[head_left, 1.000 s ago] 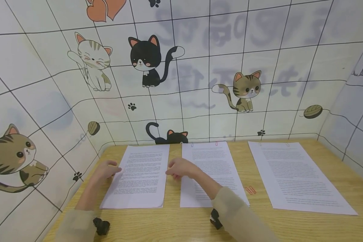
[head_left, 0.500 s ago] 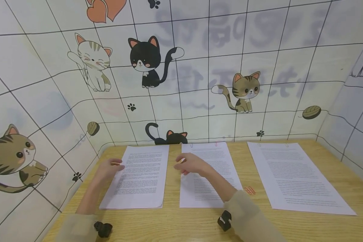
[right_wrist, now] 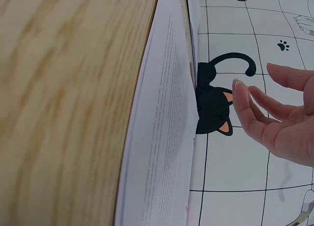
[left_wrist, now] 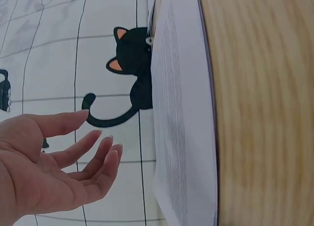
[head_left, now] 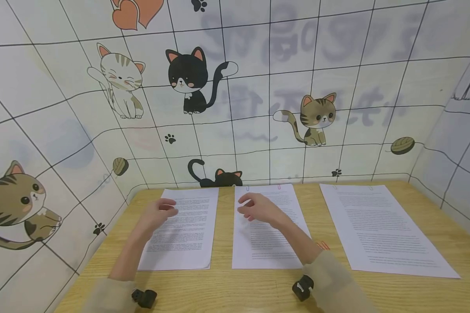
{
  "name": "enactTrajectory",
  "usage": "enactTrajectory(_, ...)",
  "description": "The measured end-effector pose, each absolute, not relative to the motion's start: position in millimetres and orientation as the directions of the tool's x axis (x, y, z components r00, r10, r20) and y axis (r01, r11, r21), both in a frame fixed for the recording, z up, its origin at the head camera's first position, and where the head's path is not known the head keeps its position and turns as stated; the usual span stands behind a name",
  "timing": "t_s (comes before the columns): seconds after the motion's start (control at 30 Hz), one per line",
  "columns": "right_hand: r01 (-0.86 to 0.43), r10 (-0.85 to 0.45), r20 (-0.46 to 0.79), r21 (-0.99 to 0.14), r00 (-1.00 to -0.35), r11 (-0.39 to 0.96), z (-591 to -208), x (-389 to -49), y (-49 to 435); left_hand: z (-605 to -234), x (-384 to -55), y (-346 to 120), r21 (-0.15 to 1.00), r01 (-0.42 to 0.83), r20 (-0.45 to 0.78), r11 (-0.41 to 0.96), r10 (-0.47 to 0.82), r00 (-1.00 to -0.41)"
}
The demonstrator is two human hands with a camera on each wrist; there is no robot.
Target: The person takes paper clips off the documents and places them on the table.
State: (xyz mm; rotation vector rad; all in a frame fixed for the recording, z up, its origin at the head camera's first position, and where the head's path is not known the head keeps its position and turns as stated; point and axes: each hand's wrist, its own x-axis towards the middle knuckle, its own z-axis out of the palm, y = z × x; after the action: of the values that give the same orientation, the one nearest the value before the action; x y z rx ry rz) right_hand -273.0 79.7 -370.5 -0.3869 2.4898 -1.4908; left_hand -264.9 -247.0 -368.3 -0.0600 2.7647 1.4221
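My left hand hovers over the left stack of printed paper, holding nothing, its fingers loosely bent. In the left wrist view the same hand is raised off the pages with thumb and fingers apart. Above the middle stack of printed paper is my right hand, also holding nothing; the right wrist view shows that hand with relaxed fingers. A blue paper clip and a red paper clip sit on the middle stack's top edge. My right forearm covers part of this stack.
A third printed stack lies at the right, slightly slanted, with pale clips at its top edge. Loose red paper clips lie on the wooden table beside my right forearm, partly hidden. A cat-print wall covering rises behind the table.
My left hand has moved rightward from the left stack's edge to over its pages. My right hand has drawn away from that stack, to the right and up, over the middle stack.
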Motion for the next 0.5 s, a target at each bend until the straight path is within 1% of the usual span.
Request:
enactTrajectory(0.3,-0.126,-0.301,-0.025,-0.872,-0.953,0.473,-372.9,-275.1,104.6,-365.2,-257.6,-213.3,0.839,0.027,-0.005,0.543,0.057,-0.998)
enactTrajectory(0.5,-0.135,-0.275,-0.002,-0.868,-0.962,0.477,-377.6,-275.7,119.6,-365.1,-256.2,-193.9,0.851,0.048,0.001,0.523,0.090,-0.996)
